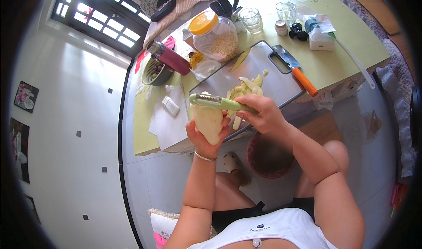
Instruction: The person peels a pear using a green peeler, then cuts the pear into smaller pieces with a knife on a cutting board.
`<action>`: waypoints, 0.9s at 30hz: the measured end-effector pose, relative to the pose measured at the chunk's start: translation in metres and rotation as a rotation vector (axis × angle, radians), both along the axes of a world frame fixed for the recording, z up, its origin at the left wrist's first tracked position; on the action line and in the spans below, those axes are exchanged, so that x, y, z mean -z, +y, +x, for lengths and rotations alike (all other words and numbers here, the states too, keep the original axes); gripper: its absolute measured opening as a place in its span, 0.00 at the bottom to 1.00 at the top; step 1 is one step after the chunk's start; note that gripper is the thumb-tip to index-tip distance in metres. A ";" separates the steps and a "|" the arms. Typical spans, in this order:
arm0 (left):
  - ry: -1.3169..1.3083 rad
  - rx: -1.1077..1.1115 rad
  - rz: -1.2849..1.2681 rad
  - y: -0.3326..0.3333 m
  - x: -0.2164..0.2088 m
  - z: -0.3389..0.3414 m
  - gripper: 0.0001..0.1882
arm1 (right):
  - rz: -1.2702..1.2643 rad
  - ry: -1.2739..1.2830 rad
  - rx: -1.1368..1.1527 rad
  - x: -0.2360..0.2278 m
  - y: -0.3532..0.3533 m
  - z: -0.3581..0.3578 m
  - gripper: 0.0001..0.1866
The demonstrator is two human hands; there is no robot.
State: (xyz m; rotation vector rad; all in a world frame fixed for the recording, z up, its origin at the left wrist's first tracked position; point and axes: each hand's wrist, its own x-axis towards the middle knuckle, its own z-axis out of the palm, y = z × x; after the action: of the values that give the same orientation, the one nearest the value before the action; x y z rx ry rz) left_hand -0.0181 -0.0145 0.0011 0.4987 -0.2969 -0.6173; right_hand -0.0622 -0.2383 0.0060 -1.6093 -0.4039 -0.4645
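My left hand [204, 140] is wrapped round a large, pale, peeled potato [209, 122], held up in front of the table's near edge. In my right hand [263, 112] is a light green peeler [231, 104], gripped by its handle. The peeler's metal blade lies across the top of the potato; whether it touches the surface I cannot tell. Just beyond my hands, a pile of peelings and pale pieces [247, 89] lies on the grey cutting board [281, 87]. A knife [303, 79] with an orange handle rests at the board's right side.
A jar [215, 38] with a yellow lid, a pink flask [169, 57] and a basket [157, 73] stand at the table's left. Glasses [251, 21] and a tissue pack [321, 37] stand at the back. Under the table's edge is a dark round bin [269, 159].
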 end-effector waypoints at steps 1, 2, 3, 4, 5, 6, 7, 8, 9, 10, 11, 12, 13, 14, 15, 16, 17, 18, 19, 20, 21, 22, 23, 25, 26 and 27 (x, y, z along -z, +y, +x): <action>-0.018 0.009 0.003 0.001 0.000 0.001 0.43 | -0.002 0.000 0.002 0.001 0.001 0.000 0.17; -0.037 0.019 0.005 0.001 -0.001 0.002 0.43 | -0.005 0.000 0.007 0.003 0.001 0.001 0.17; -0.037 0.024 0.007 0.000 -0.001 0.002 0.43 | -0.008 -0.001 0.012 0.003 0.001 0.001 0.17; -0.037 0.029 0.009 0.000 -0.002 0.002 0.43 | -0.005 0.008 0.000 0.003 0.001 0.001 0.17; -0.038 0.034 0.012 -0.001 -0.003 0.002 0.43 | -0.002 0.016 -0.011 0.002 -0.001 0.002 0.17; -0.037 0.045 0.000 -0.001 -0.003 0.001 0.43 | 0.002 0.024 -0.022 0.002 -0.002 0.002 0.17; -0.035 0.056 -0.013 -0.002 -0.004 0.000 0.43 | 0.010 0.015 -0.010 0.004 -0.001 0.003 0.17; -0.033 0.068 -0.025 -0.002 -0.005 -0.001 0.43 | 0.019 0.007 0.002 0.008 0.001 0.004 0.17; -0.028 0.067 -0.022 -0.003 -0.005 -0.002 0.43 | 0.029 -0.001 0.014 0.010 0.002 0.005 0.17; -0.023 0.066 -0.018 -0.004 -0.006 -0.002 0.43 | 0.028 -0.002 0.010 0.011 0.001 0.005 0.17; -0.018 0.064 -0.015 -0.004 -0.007 -0.002 0.44 | 0.028 -0.003 0.005 0.012 0.000 0.006 0.16; -0.030 0.065 -0.012 -0.004 -0.006 -0.002 0.44 | 0.027 -0.004 0.000 0.012 -0.001 0.006 0.16; -0.042 0.066 -0.009 -0.005 -0.006 -0.002 0.44 | 0.044 0.017 0.003 0.013 -0.001 0.006 0.16; -0.055 0.068 -0.007 -0.005 -0.007 -0.001 0.44 | 0.061 0.036 0.007 0.014 0.000 0.006 0.16; -0.046 0.056 -0.018 -0.006 -0.007 -0.002 0.43 | 0.079 0.055 0.012 0.016 0.000 0.007 0.16; -0.038 0.043 -0.029 -0.005 -0.007 -0.003 0.43 | 0.068 0.058 0.033 0.017 0.001 0.007 0.16; -0.031 0.029 -0.039 -0.005 -0.008 -0.004 0.43 | 0.059 0.058 0.052 0.018 0.002 0.007 0.16; -0.063 0.048 -0.044 -0.003 -0.008 -0.004 0.43 | 0.050 0.059 0.071 0.018 0.003 0.007 0.16; -0.095 0.067 -0.049 0.001 -0.006 -0.002 0.43 | -0.027 0.048 0.151 0.020 0.004 0.009 0.15; -0.125 0.092 -0.056 0.000 -0.006 -0.001 0.44 | -0.107 0.038 0.237 0.023 0.003 0.010 0.15; -0.127 0.110 -0.050 0.000 -0.006 -0.001 0.44 | -0.187 0.028 0.322 0.024 0.002 0.011 0.14; -0.129 0.129 -0.044 -0.001 -0.006 -0.001 0.45 | -0.305 -0.010 0.389 0.025 0.001 0.010 0.13; -0.129 0.135 -0.039 -0.003 -0.010 -0.005 0.46 | -0.425 -0.048 0.443 0.023 0.001 0.007 0.12; -0.160 0.022 0.202 -0.005 -0.024 -0.007 0.45 | -0.647 -0.097 0.553 0.023 0.000 0.007 0.10; -0.174 -0.034 0.320 -0.007 -0.032 -0.007 0.45 | -0.752 -0.107 0.611 0.024 -0.003 0.007 0.10; -0.186 -0.043 0.366 -0.007 -0.037 -0.007 0.40 | -0.857 -0.118 0.669 0.023 -0.006 0.009 0.10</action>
State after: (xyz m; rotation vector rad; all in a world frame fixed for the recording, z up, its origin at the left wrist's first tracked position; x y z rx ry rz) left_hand -0.0251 -0.0218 0.0382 0.9156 -0.3499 -0.5864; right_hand -0.0536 -0.2440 -0.0169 -2.5702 -0.1304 -0.9804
